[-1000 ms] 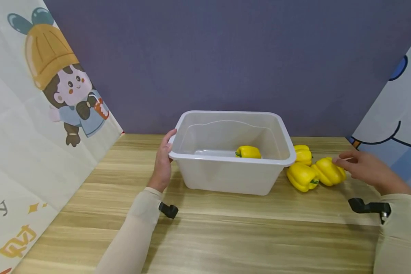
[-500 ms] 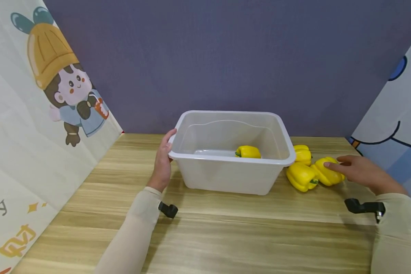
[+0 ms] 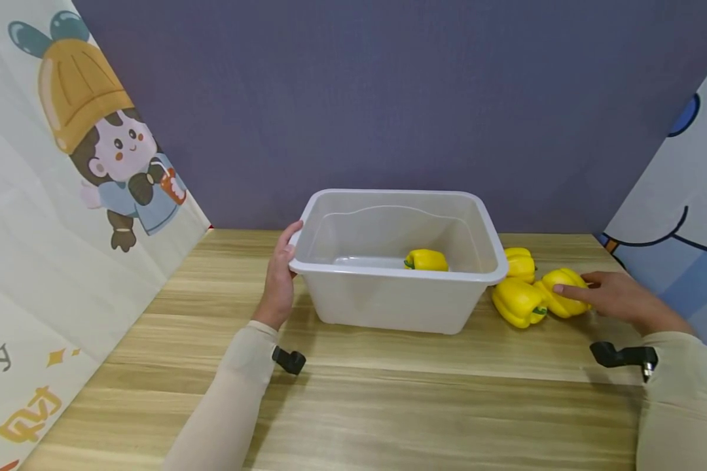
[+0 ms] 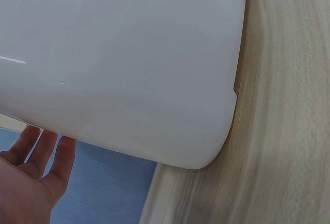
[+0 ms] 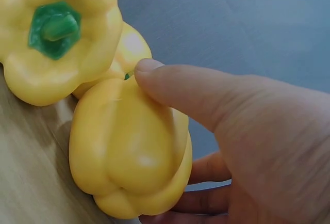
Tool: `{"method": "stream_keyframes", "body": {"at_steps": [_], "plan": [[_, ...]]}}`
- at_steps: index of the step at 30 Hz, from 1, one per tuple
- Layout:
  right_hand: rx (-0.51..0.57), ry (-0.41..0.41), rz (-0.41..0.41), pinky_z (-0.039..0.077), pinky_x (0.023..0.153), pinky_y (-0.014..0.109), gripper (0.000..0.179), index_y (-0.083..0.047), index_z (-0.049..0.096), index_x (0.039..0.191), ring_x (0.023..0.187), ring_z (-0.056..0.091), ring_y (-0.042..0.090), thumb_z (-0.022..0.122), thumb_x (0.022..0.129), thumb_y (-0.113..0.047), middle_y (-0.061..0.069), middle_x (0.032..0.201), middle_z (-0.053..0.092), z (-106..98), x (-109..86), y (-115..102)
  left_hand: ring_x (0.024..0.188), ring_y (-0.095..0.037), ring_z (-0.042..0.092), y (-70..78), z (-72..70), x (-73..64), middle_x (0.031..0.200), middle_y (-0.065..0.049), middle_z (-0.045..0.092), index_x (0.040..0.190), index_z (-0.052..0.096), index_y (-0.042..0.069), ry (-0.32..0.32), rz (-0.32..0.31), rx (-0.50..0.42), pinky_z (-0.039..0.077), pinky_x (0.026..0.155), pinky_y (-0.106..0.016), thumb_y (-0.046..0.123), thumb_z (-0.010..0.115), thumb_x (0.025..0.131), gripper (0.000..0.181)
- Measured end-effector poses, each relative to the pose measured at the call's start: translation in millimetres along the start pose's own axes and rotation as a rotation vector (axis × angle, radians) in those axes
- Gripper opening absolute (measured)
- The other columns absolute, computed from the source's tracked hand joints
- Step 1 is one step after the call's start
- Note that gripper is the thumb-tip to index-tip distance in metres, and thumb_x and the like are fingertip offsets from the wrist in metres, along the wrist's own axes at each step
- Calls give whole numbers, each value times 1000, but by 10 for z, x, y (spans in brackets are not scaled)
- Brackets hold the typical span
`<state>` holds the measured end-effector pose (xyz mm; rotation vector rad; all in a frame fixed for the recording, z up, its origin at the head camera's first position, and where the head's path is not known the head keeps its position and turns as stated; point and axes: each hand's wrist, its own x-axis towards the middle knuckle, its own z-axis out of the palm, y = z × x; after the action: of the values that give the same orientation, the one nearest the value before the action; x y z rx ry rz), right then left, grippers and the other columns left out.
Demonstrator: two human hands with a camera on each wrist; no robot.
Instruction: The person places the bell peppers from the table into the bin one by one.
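Beside the box [image 3: 389,302], the right hand [image 3: 627,299] pinches 1 pepper [image 5: 126,141]; better to lift gently, without pushing the 2 neighbour peppers [image 3: 515,301]; the left hand [image 3: 278,281] grips the box.

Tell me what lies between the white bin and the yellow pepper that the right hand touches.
A front yellow pepper and, behind it, a rear yellow pepper, partly hidden by the white bin, as the head view shows.

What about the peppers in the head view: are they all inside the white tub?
No, one yellow pepper lies inside the white tub, but three peppers sit outside it, at the right.
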<state>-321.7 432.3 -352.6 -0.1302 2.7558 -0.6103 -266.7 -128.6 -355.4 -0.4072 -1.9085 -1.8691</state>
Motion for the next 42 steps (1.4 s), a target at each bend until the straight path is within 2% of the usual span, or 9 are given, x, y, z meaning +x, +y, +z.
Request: {"method": "stream_keyframes", "body": {"at_steps": [10, 16, 21, 25, 28, 35, 42], "plan": [[-1, -25, 9, 54, 75, 47, 108, 29, 23, 138, 98, 60, 42, 49, 94, -66, 48, 131, 36, 18, 0, -18, 107, -39, 50, -7, -2, 11, 125, -27, 52, 151, 41, 10, 4, 5, -1, 44, 83, -31, 32, 29, 100, 57], [0, -26, -3, 53, 74, 45, 107, 30, 25, 136, 95, 60, 39, 51, 93, -65, 46, 126, 43, 41, 8, -15, 108, -38, 50, -5, -6, 6, 127, -26, 51, 152, 40, 10, 3, 10, 0, 43, 84, -32, 33, 29, 100, 58], [9, -24, -11, 51, 79, 52, 107, 29, 24, 137, 102, 56, 45, 51, 94, -65, 46, 127, 42, 64, 8, 7, 108, -40, 49, -2, -3, 5, 128, -26, 51, 152, 40, 9, 4, 14, -4, 43, 84, -31, 34, 30, 100, 58], [4, -12, -12, 45, 86, 64, 108, 30, 23, 137, 108, 49, 52, 50, 94, -65, 47, 129, 38, 78, 10, 2, 108, -40, 49, -9, -6, 5, 127, -26, 52, 152, 40, 9, 5, 13, -7, 43, 84, -31, 34, 30, 99, 58], [0, -2, -14, 41, 89, 67, 108, 30, 22, 137, 109, 47, 55, 50, 94, -65, 48, 130, 37, 82, 15, -8, 109, -41, 48, -15, -13, 4, 127, -25, 52, 152, 40, 10, 1, 8, -7, 43, 85, -32, 34, 30, 99, 58], [-2, 5, -14, 42, 88, 67, 108, 31, 22, 136, 106, 48, 54, 48, 94, -66, 48, 127, 39, 88, 26, -19, 110, -38, 49, -7, -17, 5, 128, -25, 51, 152, 40, 11, -9, 3, -10, 42, 86, -33, 34, 31, 99, 58], [9, 17, -8, 44, 84, 64, 106, 29, 23, 135, 102, 50, 50, 48, 94, -66, 46, 123, 42, 103, 24, -3, 111, -41, 48, 6, -11, -7, 128, -25, 50, 152, 40, 11, -9, -1, -12, 42, 86, -33, 34, 31, 99, 58]]}}
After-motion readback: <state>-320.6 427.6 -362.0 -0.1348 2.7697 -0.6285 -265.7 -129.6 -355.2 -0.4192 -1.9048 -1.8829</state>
